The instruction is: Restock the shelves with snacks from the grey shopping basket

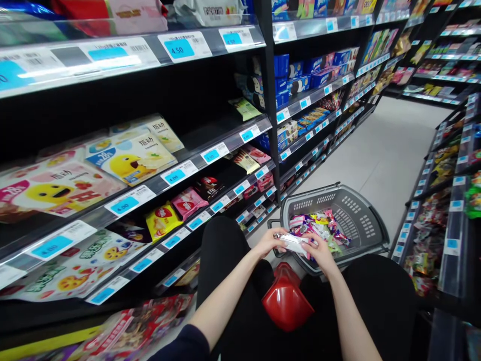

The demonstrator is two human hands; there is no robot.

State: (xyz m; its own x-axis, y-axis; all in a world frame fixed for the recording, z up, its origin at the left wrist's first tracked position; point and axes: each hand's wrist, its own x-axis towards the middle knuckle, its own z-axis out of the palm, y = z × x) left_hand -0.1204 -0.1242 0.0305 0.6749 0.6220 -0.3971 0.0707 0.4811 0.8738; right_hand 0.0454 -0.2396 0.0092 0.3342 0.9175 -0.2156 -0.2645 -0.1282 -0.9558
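Both my hands grip a small white packet [295, 243] in front of my knees. My left hand [271, 241] pinches its left end and my right hand [317, 248] its right end. What the packet contains cannot be seen. Just beyond it on the floor stands a grey shopping basket [370, 220] with slotted walls. Inside lie several small wrapped candies [319, 223] in pink, purple, yellow and green; the hands and packet hide part of them.
Shelves [225, 125] of packaged snacks with blue price tags rise close on my left. Candy racks [432, 200] line the right side. A red glossy object [287, 298] sits between my legs. The tiled aisle [376, 145] runs ahead past the basket.
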